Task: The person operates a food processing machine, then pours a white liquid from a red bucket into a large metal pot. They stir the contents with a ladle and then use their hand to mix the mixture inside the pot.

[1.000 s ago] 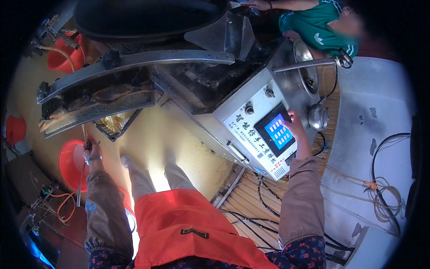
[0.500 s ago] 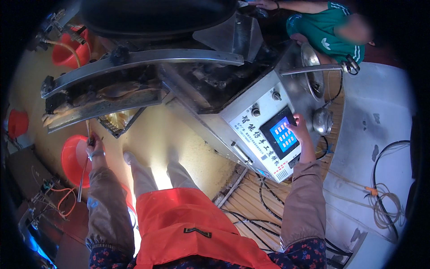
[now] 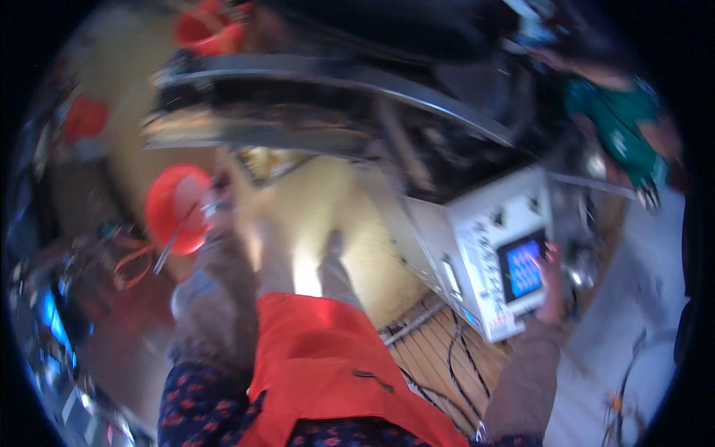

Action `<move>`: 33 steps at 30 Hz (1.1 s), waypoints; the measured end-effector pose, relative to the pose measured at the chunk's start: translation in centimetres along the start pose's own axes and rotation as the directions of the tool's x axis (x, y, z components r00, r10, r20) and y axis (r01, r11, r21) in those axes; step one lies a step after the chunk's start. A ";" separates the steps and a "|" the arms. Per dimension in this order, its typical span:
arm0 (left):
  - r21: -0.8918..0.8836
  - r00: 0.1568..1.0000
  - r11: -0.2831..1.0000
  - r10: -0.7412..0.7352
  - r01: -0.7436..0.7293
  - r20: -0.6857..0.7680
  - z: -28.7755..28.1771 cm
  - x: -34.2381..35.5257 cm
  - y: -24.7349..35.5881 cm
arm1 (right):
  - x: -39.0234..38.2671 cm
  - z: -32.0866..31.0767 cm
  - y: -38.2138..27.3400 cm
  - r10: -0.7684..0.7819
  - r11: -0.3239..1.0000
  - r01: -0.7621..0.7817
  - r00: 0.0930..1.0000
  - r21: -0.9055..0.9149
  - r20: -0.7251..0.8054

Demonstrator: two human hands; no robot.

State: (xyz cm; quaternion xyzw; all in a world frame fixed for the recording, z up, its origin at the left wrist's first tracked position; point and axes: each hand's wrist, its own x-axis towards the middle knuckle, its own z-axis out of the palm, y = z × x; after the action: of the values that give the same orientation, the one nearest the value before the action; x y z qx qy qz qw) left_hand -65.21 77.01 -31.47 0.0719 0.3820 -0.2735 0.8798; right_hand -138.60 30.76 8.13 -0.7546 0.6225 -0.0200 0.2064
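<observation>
The picture is smeared by motion. My right hand [image 3: 550, 277] is at the right edge of a lit blue touchscreen [image 3: 524, 268], fingers apart and fingertips toward the glass; contact is too blurred to confirm. This screen sits in the white control panel [image 3: 477, 261] of a large metal machine, beside dark knobs. On the other side, my left hand [image 3: 220, 200] is closed round a thin metal rod [image 3: 179, 237], which slants down to the left across a red bucket [image 3: 158, 212]. Above this hand runs the machine's long metal trough [image 3: 253, 134], brownish along its edge.
More red tubs stand at far left [image 3: 84, 119] and at the back [image 3: 199, 30]. A person in a green top [image 3: 622, 123] is at upper right. Black cables [image 3: 454, 357] lie under the panel on slatted boards [image 3: 424, 350]. A pale grey surface [image 3: 618, 298] slopes along the right.
My view has swung, so the machine, buckets and other person sit further right in the picture. Both hands keep about the same places beside the screen and the bucket.
</observation>
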 end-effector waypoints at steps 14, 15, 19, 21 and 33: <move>-0.084 0.933 0.958 0.243 -0.273 -0.264 6.0 -6.1 -6.4 | 2.0 -1.4 0.3 -0.043 0.968 0.054 0.998 -0.244 0.050; -0.048 0.930 0.961 0.249 -0.271 -0.270 5.9 -6.0 -6.4 | 2.0 -1.4 0.5 -0.059 0.970 0.068 0.997 -0.234 0.047; -0.039 0.935 0.960 0.258 -0.276 -0.245 5.4 -5.5 -6.3 | 2.2 -1.4 0.9 -0.092 0.959 0.096 0.995 -0.267 0.028; -0.058 0.940 0.964 0.237 -0.259 -0.246 5.2 -5.4 -6.3 | 2.2 -1.5 0.9 -0.094 0.961 0.100 0.995 -0.259 0.035; -0.023 0.939 0.965 0.249 -0.262 -0.235 5.3 -5.6 -6.4 | 2.0 -1.6 0.7 -0.070 0.960 0.078 0.997 -0.267 0.038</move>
State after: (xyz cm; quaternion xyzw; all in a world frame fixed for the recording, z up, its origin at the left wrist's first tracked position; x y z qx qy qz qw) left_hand -68.38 72.27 -23.22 0.1283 0.4760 -0.1364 0.8592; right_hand -139.27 28.29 8.90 -0.7985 0.5880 0.0676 0.1101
